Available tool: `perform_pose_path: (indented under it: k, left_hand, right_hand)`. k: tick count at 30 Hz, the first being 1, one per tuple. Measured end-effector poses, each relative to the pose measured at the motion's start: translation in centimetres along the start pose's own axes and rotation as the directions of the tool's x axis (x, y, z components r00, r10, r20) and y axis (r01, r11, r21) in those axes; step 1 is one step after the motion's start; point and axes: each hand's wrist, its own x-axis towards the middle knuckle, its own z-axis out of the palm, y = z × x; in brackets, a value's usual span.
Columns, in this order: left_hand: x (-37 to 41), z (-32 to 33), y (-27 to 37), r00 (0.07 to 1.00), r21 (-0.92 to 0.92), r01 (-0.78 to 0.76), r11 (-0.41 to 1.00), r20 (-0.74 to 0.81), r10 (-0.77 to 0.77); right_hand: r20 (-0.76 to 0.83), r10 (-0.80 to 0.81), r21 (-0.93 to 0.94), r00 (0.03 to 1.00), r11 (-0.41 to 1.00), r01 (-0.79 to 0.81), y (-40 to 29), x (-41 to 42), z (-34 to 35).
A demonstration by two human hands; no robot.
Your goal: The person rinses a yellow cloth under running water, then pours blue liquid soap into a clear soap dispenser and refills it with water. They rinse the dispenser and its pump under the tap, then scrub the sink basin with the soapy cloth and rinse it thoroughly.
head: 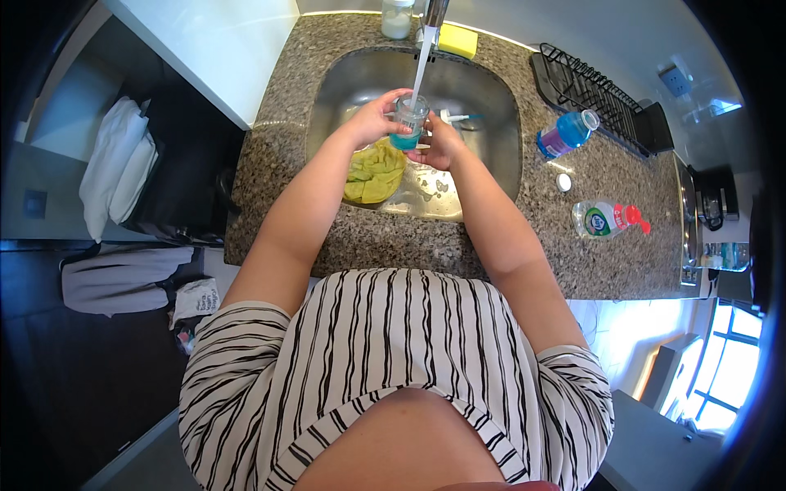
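Observation:
Over the steel sink, my left hand and my right hand both hold a clear glass jar. Blue-green liquid shows in its lower part. A stream of water runs down from the faucet to the jar's mouth. My left fingers wrap its left side; my right fingers are at its right side and near its base. A crumpled yellow cloth lies in the sink below my left hand. Beyond my right hand lies a white piece with a blue-green tube, partly hidden.
A yellow sponge and a lidded jar stand behind the sink. On the granite counter to the right are an uncapped blue bottle, a white cap, a Joy dish soap bottle and a black dish rack.

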Motion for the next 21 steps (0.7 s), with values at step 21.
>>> perform_pose_path:
  k: [21]
  left_hand:
    - [-0.3, 0.4, -0.7, 0.963, 0.306, 0.271, 0.913, -0.087, -0.256]
  right_hand:
    - [0.165, -0.679, -0.240, 0.716, 0.676, 0.697, -0.1, 0.2, -0.1]
